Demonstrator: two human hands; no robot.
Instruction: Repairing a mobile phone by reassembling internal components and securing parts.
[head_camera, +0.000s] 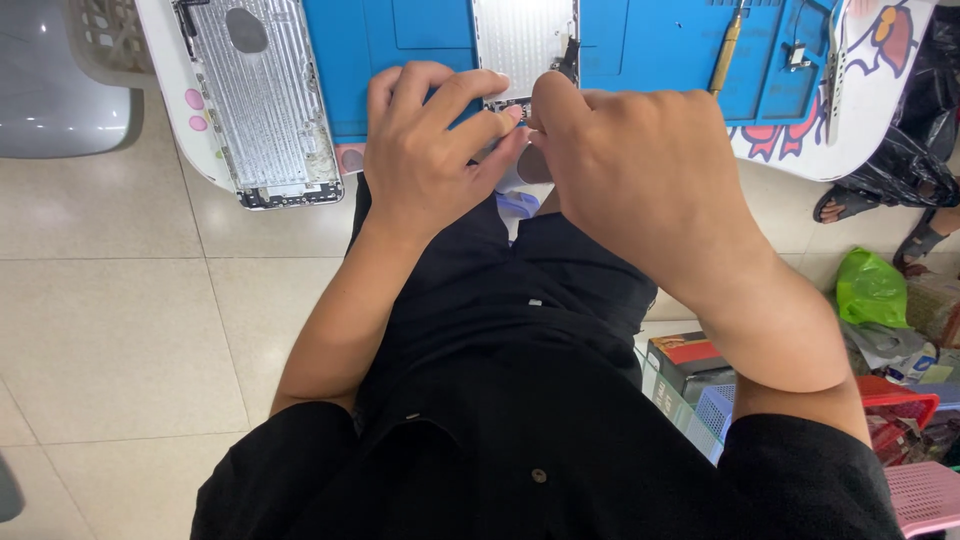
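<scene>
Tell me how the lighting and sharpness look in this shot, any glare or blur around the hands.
Head view: light is even and soft, with a faint sheen on the floor tiles; the left hand and right hand are sharp, without motion blur; the small part they pinch is mostly hidden; the silver phone housing shows mild glare; table edges bow slightly from wide-angle distortion.

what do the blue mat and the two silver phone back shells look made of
Blue mat: likely silicone or rubber, matte, with moulded compartments. Left shell: looks like bare metal, probably aluminium, dull silver with fine ribbing and a cutout. Centre shell, touched by the left hand and right hand: similar silver metal, partly hidden.
</scene>
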